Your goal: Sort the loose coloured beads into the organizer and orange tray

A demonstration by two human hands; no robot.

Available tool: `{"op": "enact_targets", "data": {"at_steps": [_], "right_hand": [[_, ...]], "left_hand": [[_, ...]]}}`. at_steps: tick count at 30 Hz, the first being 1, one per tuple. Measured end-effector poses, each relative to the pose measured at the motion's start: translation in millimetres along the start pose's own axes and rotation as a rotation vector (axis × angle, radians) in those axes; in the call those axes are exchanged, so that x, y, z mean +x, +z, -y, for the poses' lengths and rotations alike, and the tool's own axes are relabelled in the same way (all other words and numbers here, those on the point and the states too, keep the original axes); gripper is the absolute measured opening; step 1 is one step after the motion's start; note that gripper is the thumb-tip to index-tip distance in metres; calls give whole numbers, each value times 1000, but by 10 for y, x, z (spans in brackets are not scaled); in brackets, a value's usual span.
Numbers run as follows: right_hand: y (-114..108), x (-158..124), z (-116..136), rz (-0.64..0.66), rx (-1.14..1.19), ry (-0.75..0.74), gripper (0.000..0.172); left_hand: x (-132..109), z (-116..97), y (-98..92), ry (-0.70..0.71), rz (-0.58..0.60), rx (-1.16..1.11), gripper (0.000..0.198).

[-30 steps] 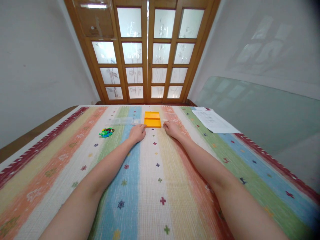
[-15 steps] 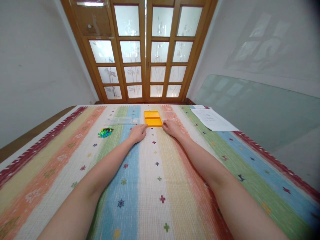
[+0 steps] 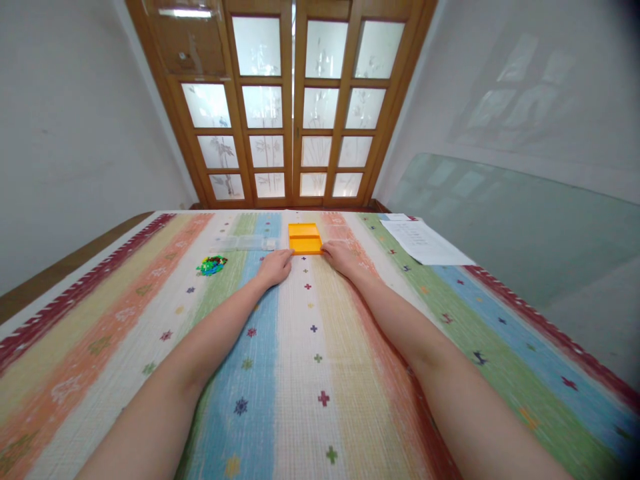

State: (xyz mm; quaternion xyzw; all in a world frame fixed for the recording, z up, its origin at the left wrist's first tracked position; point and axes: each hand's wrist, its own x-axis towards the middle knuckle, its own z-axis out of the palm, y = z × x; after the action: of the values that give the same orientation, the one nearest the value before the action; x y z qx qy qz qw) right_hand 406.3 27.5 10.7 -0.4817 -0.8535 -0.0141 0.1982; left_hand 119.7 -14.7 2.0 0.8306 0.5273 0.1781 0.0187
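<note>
A small yellow plastic box [image 3: 305, 246] lies on the striped tablecloth with its lid [image 3: 303, 230] hinged open at the far side. The inside looks bare. At its near left corner, my left hand [image 3: 276, 267] is closed, fingertips against the edge. My right hand [image 3: 339, 257] holds the near right corner, fingers bent and pressed to the side. Left of the box, beyond my left hand, lies a clear plastic case [image 3: 245, 243]. A pile of small green, blue, red and yellow pieces [image 3: 211, 265] sits nearer, too small to tell apart.
Printed white sheets [image 3: 425, 242] lie at the far right of the table. The striped tablecloth [image 3: 300, 373] covers the table up to its far edge. Behind stands a wooden door with glass panes [image 3: 265, 107]; a pale glass panel [image 3: 500, 220] leans at the right wall.
My right hand has shifted slightly left, and the right side of the yellow box has moved a little left with it. My left hand stays nearly still at its corner.
</note>
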Motion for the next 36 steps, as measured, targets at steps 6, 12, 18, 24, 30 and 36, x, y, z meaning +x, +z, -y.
{"op": "enact_targets", "data": {"at_steps": [6,12,18,24,30,36], "right_hand": [[29,58,-16,16,-36,7,24],[-15,64,13,44,-44,19,21],[-30,62,1,53,-50,-5,22],[-27,83,41,37,-25,-39,21],[-19,164,45,68,5,-56,22],[27,177,-10,44,37,-58,23]], "left_hand": [[26,36,7,10,13,10,53],[75,78,10,-6,8,-25,54],[134,245,-144,-119,-199,8,45],[109,491,-159,-242,-146,111,58],[94,474,-104,-170,-86,114,54],[79,424,-146,-142,-102,110,48]]}}
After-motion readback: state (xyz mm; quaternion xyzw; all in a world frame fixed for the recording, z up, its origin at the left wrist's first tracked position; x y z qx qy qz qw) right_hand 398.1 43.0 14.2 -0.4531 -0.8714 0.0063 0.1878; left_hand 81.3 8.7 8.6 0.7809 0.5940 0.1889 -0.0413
